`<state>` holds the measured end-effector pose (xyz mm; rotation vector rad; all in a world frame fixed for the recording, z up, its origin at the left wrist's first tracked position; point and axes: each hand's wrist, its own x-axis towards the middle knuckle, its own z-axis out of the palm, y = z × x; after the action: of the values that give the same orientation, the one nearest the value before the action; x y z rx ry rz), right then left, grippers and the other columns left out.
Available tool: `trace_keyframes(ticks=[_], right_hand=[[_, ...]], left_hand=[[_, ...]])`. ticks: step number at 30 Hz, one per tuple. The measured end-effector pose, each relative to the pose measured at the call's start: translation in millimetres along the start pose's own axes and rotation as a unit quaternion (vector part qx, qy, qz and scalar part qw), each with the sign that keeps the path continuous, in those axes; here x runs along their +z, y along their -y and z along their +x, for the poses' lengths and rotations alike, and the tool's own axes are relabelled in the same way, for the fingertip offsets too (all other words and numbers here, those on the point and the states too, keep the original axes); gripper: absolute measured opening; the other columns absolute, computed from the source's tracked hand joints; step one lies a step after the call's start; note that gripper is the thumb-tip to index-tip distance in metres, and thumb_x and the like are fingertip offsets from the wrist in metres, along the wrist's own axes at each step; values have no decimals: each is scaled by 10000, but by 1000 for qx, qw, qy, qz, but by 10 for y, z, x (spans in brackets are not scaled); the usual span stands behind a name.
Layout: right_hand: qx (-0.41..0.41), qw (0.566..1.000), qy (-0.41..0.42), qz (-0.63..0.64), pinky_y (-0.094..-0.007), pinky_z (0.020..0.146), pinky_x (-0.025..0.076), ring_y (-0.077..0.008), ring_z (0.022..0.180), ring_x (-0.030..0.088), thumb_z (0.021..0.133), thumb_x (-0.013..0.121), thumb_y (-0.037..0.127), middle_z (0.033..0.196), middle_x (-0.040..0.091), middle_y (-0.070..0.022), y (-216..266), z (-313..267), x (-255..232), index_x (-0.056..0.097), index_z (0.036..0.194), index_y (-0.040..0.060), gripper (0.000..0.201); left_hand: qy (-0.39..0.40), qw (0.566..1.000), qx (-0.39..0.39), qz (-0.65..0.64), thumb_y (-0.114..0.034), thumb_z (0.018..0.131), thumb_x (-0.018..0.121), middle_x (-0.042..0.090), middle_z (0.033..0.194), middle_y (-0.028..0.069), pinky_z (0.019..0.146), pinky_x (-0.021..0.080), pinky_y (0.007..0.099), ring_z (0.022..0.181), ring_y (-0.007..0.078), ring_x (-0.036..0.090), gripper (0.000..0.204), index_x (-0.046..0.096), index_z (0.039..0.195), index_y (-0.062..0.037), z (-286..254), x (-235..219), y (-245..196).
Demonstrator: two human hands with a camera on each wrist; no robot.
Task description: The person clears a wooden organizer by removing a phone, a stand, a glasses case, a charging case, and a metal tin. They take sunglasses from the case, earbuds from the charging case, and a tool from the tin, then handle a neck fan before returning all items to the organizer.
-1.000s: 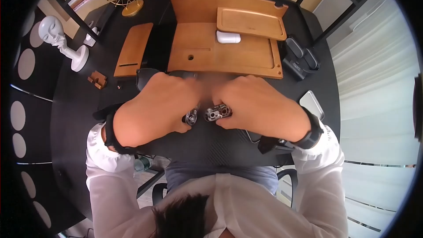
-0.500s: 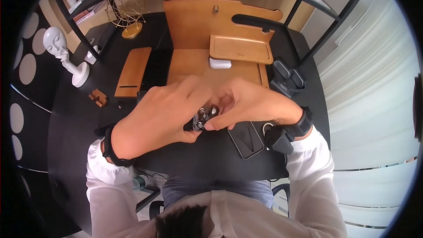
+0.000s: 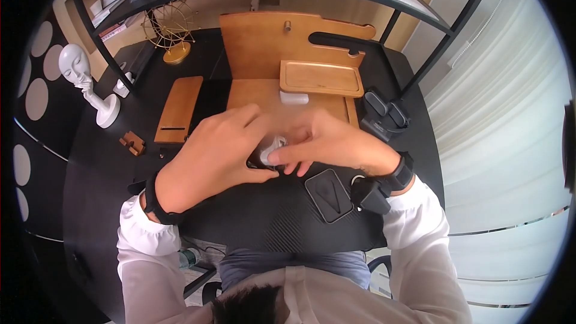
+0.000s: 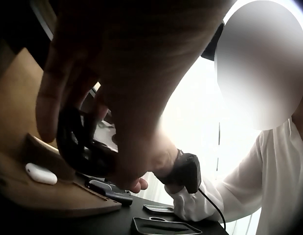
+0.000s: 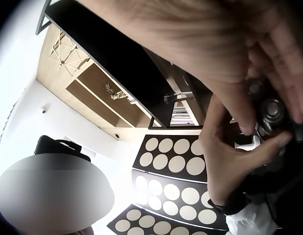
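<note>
In the head view my left hand (image 3: 219, 147) grips a small dark-and-silver object (image 3: 271, 150) with curled fingers and thumb. From the other side my right hand (image 3: 339, 144) holds it too, its thumb laid along the silvery part. A black, glossy curved part (image 4: 83, 147) shows under the left fingers in the left wrist view. Up close in the right wrist view, a round metallic knob (image 5: 272, 110) sits between the fingers of both hands. Fingers hide much of the object, and its kind cannot be told.
A black shallow rectangular tray (image 3: 330, 196) lies right of the hands. Behind them stands a wooden organizer (image 3: 255, 45) with a white earbud case (image 3: 294, 97). A black dock (image 3: 384, 114) is at right; a wooden panel (image 3: 180, 108) and white figurine (image 3: 107, 110) are at left.
A second ago the hands were apart, each with a metallic piece. They have come together, the right hand turning palm inward. The head view has tilted up, and the black tray has come into view.
</note>
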<state>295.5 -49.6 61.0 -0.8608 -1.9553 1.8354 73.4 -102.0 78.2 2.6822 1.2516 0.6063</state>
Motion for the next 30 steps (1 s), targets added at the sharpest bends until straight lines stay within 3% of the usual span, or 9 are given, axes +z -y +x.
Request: trace_keyframes(ticks=[5,10,14,17,20,23,26,30], right_hand=[[5,998,61,33,-248,616,597,-127,775,695,933,776,263,883,707,-79,-185,79,-1,669,1106,-90,408],[28,998,48,42,-264,638,617,-133,789,695,952,751,250,937,711,-100,-187,75,-26,659,1171,-84,410],[21,999,11,26,-273,647,626,-147,783,701,970,724,233,955,704,-109,-207,79,-217,618,1249,-100,447],[52,994,-89,-35,-263,619,605,-145,756,691,975,716,269,924,683,-93,-338,123,-435,612,1236,-115,476],[67,984,-151,-63,-253,571,566,-135,718,671,966,727,294,883,661,-78,-474,192,-508,611,1222,-122,502],[63,985,-141,-73,-246,540,532,-128,692,654,950,743,306,861,647,-67,-594,264,-558,618,1213,-113,511],[38,985,-151,-74,-246,524,518,-127,667,653,938,752,315,859,652,-80,-594,256,-518,610,1217,-136,549],[31,976,-165,-138,-262,538,552,-152,659,677,917,773,262,872,653,-110,-617,256,-487,579,1237,-175,575]], left_hand=[[-3,995,15,-99,-165,657,893,646,1036,147,822,517,439,988,377,641,565,590,1116,-35,-7,114,-38],[34,998,-2,-51,-172,678,890,650,1048,152,855,521,443,1047,383,642,577,576,1139,-24,1,69,10],[50,995,-67,-62,-195,720,877,659,1089,164,890,522,442,1095,380,644,580,582,1186,-14,21,95,100],[44,998,-44,18,-198,775,843,658,1226,178,970,510,437,1173,364,627,628,569,1307,-9,-2,122,146],[92,996,-4,-6,-213,831,802,556,1448,186,1066,475,424,1307,341,559,703,505,1434,-9,1,214,187],[133,990,1,-44,-237,871,770,423,1582,171,1132,433,409,1408,330,469,741,446,1499,-10,-18,322,195],[151,988,3,-36,-265,886,757,358,1626,162,1143,424,405,1432,332,441,755,427,1511,-1,-25,383,216],[158,987,6,-36,-266,888,756,373,1618,165,1150,417,403,1424,336,450,756,426,1511,6,-22,393,219]])
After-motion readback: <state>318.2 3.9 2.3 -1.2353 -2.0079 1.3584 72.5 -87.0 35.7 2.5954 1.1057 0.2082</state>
